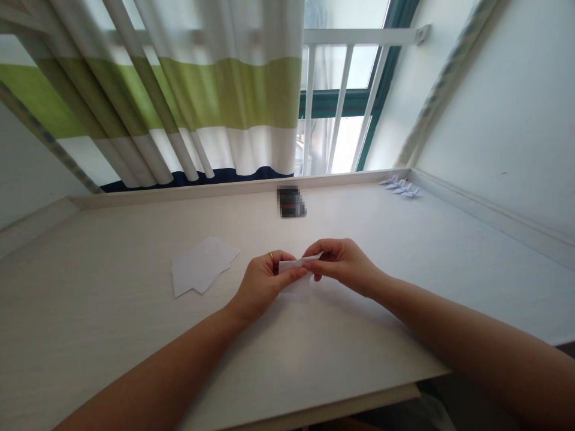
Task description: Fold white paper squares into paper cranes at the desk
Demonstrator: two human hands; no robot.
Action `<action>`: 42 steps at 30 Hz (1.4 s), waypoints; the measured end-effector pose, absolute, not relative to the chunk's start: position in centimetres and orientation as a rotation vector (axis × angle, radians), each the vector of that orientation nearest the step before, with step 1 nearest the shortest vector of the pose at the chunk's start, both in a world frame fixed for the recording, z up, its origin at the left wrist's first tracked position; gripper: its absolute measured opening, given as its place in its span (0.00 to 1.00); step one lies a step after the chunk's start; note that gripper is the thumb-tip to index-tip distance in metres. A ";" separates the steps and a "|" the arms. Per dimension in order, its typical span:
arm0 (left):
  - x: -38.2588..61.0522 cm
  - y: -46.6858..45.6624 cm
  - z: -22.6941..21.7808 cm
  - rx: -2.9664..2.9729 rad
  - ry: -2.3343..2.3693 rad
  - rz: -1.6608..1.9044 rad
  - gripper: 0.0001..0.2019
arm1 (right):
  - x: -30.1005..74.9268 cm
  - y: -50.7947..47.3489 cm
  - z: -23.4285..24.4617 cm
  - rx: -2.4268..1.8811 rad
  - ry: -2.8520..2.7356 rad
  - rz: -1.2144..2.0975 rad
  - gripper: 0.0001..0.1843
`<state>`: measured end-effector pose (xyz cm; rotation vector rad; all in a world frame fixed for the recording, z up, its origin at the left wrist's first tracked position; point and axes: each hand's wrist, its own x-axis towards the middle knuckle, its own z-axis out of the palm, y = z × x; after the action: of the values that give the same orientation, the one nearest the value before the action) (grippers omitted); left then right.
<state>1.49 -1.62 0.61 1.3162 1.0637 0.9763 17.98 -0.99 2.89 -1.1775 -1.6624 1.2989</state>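
Above the middle of the pale desk, a small folded sheet of white paper [296,286] is pinched between both hands. My left hand [265,281], with a ring on one finger, grips its left side, thumb in front and fingers behind. The upper right edge is between the thumb and fingers of my right hand [344,263]. A folded strip runs along the top of the sheet. Some of the paper is covered by my fingers. To the left of my left hand, several loose white paper sheets [197,266] lie overlapping on the desk.
The pale desk [112,335] has a raised rim [188,193] along the back. A dark, blurred-out object [290,202] lies near that rim. Several small folded white paper shapes [401,186] sit in the back right corner. Behind are a striped curtain [224,96] and white window bars [341,90].
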 end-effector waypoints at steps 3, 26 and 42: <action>1.3 -1.4 0.5 1.231 1.059 0.996 0.13 | 18.3 -0.9 3.1 -1.097 -1.640 1.321 0.09; 1.1 -1.3 0.3 1.048 0.957 0.922 0.14 | 18.9 -0.6 3.3 -1.044 -1.586 1.343 0.06; 1.1 -1.2 0.2 1.009 0.985 0.952 0.14 | 19.0 -0.4 3.5 -1.055 -1.630 1.264 0.11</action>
<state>1.13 -1.15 0.23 1.0090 0.9846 0.9516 19.00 -0.35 3.51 -1.0546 -1.6298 1.2637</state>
